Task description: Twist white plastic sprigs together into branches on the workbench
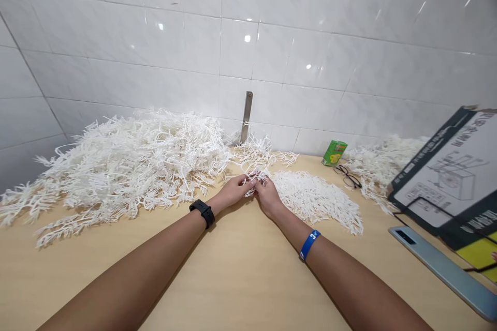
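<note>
Both hands meet mid-view, centre of the clock: L hand (232,191) and R hand (268,196), thumbs and fingertips pinching a tangled white sprig (261,172) btwn them, over a pale table (244,279); exact finger placement too small to tell. L to R around them: big heap of white branching strands (143,160), 9 to 10 o'clock; black wrist strap (202,213), 8. Metal strip (246,121) stands nr the tiled wall (155,36) at 12, w/ loose strands (254,151) by its foot. Handling, at a guess: sprig v. light, thin, bendy, prob. plastic, not slippery but apt to snag; fine tips might snap if yanked, so best held by a thicker stem, nr a fork. Blue wristband (309,245), 4; flat white pile (316,196), 3, just beside R hand; green carton (334,153), 2; glasses (348,176), just before 3; smaller white heap (388,158), btwn 2 and 3, partly behind a printed box (454,176) at 3; phone (442,268), 4.
</note>
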### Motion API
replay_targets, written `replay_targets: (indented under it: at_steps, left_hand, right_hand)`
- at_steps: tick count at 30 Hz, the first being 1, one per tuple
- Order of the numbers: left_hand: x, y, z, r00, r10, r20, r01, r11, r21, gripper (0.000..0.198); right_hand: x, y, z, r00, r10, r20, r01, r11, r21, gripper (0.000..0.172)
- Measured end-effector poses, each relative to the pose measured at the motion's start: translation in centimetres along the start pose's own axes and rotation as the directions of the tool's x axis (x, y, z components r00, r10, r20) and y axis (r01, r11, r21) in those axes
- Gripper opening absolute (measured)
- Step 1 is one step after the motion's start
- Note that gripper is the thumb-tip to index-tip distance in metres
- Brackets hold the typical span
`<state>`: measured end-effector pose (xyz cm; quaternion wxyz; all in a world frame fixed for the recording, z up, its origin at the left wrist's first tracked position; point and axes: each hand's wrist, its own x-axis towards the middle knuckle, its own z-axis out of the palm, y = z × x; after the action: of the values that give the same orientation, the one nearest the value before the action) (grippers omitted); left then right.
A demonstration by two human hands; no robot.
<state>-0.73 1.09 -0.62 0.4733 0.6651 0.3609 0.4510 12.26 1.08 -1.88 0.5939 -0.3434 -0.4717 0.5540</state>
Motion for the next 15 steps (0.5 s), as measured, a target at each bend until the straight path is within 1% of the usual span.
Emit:
replay_targets:
  at_steps: [3, 5, 8, 10, 13, 15]
  left_hand:
    - [0.3, -0.3, 0.0, 0.997, -0.047, 0.057, 0.05, 0.997, -0.061, 0.045]
    - [0.4, -0.4, 0.0, 0.997, -0.07, 0.041, 0.074, 0.991, -0.115, 0.045]
    - [0.3, -0.2, -0.2, 0.994, -0.075, -0.074, 0.063, 0.986, -0.157, 0.043]
    - [0.3, -0.1, -0.3, 0.986, -0.095, -0.138, 0.066, 0.977, -0.201, 0.04]
    - [0.4, 0.1, -0.4, 0.966, -0.141, -0.216, 0.065, 0.944, -0.323, 0.037]
    - [0.4, 0.2, -0.4, 0.952, -0.167, -0.256, 0.06, 0.923, -0.38, 0.038]
  right_hand:
    - [-0.3, -0.4, -0.1, 0.999, 0.045, 0.014, -0.045, 0.998, 0.049, 0.034]
    - [-0.5, -0.7, -0.1, 0.997, 0.077, 0.013, -0.078, 0.993, 0.091, 0.033]
    - [-0.7, -1.2, -0.1, 0.995, 0.094, 0.032, -0.099, 0.976, 0.193, 0.031]
    - [-0.7, -1.6, -0.2, 0.993, 0.112, 0.021, -0.113, 0.956, 0.271, 0.032]
    - [-0.6, -1.9, -0.6, 0.991, 0.132, -0.038, -0.11, 0.928, 0.355, 0.035]
    - [-0.6, -2.0, -0.8, 0.993, 0.078, -0.094, -0.043, 0.944, 0.328, 0.033]
